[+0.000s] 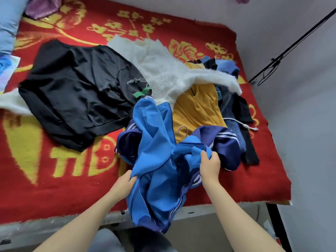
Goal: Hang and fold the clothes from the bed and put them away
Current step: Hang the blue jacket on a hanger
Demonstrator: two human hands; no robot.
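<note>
The blue jacket (156,160), light blue with navy panels and white stripes, lies crumpled at the near edge of the bed (200,209), at about 6 o'clock in the view. Part of it spills over the edge toward the person.

The left hand (125,180) grips the jacket's left side at about 7 o'clock, its fingers curled and clamped on a fold of the light blue cloth. The right hand (210,164) holds a bunch of the same jacket at about 5 o'clock, its fingers closed tight on it beside a navy sleeve.

A pink hanger (183,129) shows only its hook, poking up just past the jacket, toward 12 o'clock from the right hand. It lies against a yellow top (198,108). A white sweater (163,70), fuzzy, lies across the middle of the bed toward 12 o'clock, one sleeve draped over the yellow top. A black sweatshirt (76,95) is spread flat at about 9 to 10 o'clock, its edge touching the white sweater. A pile of dark clothes (236,110) sits at about 3 o'clock, beside the yellow top, with a white cord (243,124) across it.

All of it rests on a red blanket (54,179) with yellow patterns. A purple cloth (40,6) lies at 11 o'clock, and a black cable (291,46) runs along the wall (300,124) at 2 o'clock.
</note>
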